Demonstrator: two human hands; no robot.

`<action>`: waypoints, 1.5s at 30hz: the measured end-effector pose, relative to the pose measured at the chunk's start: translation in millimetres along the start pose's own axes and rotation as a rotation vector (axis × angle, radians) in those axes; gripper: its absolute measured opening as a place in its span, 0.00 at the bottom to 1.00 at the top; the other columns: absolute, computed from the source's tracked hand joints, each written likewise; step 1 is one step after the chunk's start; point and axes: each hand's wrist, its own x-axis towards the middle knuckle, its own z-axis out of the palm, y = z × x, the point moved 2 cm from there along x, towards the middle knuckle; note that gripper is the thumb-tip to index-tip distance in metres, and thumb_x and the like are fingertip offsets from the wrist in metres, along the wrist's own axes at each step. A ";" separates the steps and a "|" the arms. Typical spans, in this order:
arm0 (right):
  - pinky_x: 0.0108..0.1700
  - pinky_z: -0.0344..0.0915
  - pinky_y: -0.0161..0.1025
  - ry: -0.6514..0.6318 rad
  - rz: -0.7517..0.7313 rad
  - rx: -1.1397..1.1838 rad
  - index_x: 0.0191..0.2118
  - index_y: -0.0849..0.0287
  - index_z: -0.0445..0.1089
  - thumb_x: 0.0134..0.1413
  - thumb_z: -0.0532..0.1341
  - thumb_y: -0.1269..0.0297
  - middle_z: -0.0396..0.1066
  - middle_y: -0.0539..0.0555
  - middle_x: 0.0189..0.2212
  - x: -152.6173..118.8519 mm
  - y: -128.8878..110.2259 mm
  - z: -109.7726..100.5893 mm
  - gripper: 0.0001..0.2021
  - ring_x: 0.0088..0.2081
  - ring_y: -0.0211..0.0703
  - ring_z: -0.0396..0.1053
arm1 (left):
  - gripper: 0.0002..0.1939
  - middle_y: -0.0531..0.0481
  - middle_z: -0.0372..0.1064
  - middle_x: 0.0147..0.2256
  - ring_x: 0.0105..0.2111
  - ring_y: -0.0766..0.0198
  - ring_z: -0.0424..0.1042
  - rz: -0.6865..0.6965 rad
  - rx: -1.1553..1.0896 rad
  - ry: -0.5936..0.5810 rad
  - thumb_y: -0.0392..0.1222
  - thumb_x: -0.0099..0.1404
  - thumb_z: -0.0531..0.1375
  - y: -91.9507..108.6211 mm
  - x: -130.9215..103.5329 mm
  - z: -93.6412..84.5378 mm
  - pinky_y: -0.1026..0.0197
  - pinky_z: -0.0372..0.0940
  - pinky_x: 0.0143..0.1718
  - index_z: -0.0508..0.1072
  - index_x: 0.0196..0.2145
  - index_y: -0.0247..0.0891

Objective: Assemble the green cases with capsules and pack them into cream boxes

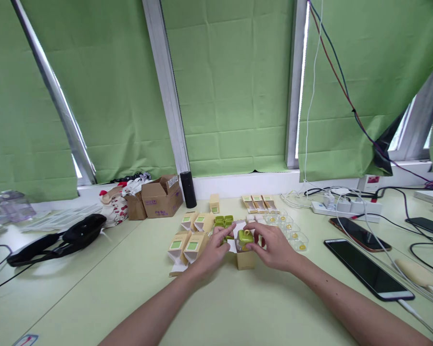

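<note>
Near the table's middle stands a small open kraft cardboard box (246,261) with its white-lined flaps up. A little clear container with a green lid and a ring on top (245,236) sits upright at the box's mouth, its lower part hidden inside. My right hand (270,242) grips this container from the right with thumb and fingers. On the other side, my left hand (213,247) has its thumb and fingers at the box's white flap, seeming to pinch it. Several green lids (224,220) lie just behind my left hand, partly covered.
Left of my hands stand several open kraft boxes (180,242); three more (260,203) are at the back. Clear cups with yellow contents (295,235) lie right. Phones (368,269), a power strip (346,206) and cables occupy the right side. A carton (162,197) and black cylinder (188,190) stand back left.
</note>
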 end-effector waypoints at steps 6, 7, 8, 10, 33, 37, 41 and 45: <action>0.35 0.65 0.41 -0.053 0.034 -0.044 0.49 0.53 0.68 0.64 0.64 0.62 0.76 0.51 0.34 -1.7 -1.1 1.7 0.10 0.32 0.46 0.72 | 0.37 0.45 0.64 0.50 0.53 0.54 0.68 -0.002 0.016 0.003 0.31 0.64 0.55 0.6 -1.6 -0.6 0.49 0.61 0.63 0.69 0.70 0.48; 0.35 0.65 0.40 -0.060 0.033 -0.042 0.49 0.53 0.68 0.64 0.64 0.62 0.75 0.52 0.35 -2.2 -1.4 2.0 0.10 0.33 0.47 0.71 | 0.37 0.45 0.64 0.50 0.53 0.54 0.68 -0.001 0.018 0.003 0.31 0.64 0.55 0.8 -1.7 -0.6 0.50 0.61 0.63 0.69 0.70 0.48; 0.35 0.65 0.40 -0.064 0.029 -0.039 0.49 0.53 0.68 0.64 0.63 0.62 0.75 0.52 0.35 -2.7 -1.8 2.3 0.10 0.33 0.47 0.71 | 0.37 0.45 0.64 0.50 0.53 0.54 0.68 0.002 0.020 0.004 0.31 0.64 0.55 1.0 -1.8 -0.4 0.50 0.61 0.63 0.69 0.70 0.48; 0.35 0.64 0.40 -0.068 0.017 -0.038 0.48 0.53 0.68 0.64 0.63 0.62 0.75 0.53 0.36 -3.7 -2.6 2.7 0.09 0.33 0.47 0.70 | 0.37 0.46 0.65 0.49 0.52 0.55 0.68 0.008 0.023 0.009 0.31 0.64 0.55 1.5 -1.7 -0.1 0.50 0.61 0.63 0.69 0.69 0.49; 0.38 0.64 0.41 -0.002 0.002 -0.019 0.41 0.53 0.70 0.72 0.56 0.68 0.75 0.55 0.43 -0.8 -0.2 17.9 0.07 0.39 0.46 0.71 | 0.36 0.46 0.64 0.48 0.53 0.55 0.67 0.032 0.032 0.010 0.30 0.64 0.55 4.6 -3.5 0.8 0.50 0.59 0.66 0.71 0.68 0.48; 0.36 0.64 0.40 -0.010 0.054 0.051 0.39 0.53 0.72 0.69 0.59 0.69 0.75 0.54 0.44 -0.7 1.7 19.6 0.07 0.36 0.44 0.70 | 0.36 0.46 0.64 0.49 0.53 0.54 0.66 0.016 0.037 0.012 0.30 0.64 0.55 4.2 -2.9 1.6 0.50 0.59 0.65 0.70 0.69 0.47; 0.35 0.65 0.40 -0.006 0.089 0.102 0.36 0.53 0.75 0.66 0.62 0.70 0.75 0.54 0.43 0.3 5.7 22.7 0.07 0.34 0.42 0.70 | 0.37 0.45 0.63 0.50 0.53 0.54 0.66 0.003 0.038 0.009 0.30 0.64 0.55 5.6 -3.4 2.2 0.50 0.59 0.65 0.69 0.69 0.46; 0.35 0.66 0.40 0.000 0.111 0.122 0.34 0.53 0.77 0.64 0.63 0.70 0.74 0.54 0.41 0.7 7.3 24.3 0.08 0.33 0.43 0.71 | 0.36 0.45 0.63 0.49 0.54 0.54 0.66 -0.001 0.021 0.012 0.30 0.64 0.55 7.8 -5.1 2.6 0.51 0.58 0.66 0.70 0.69 0.46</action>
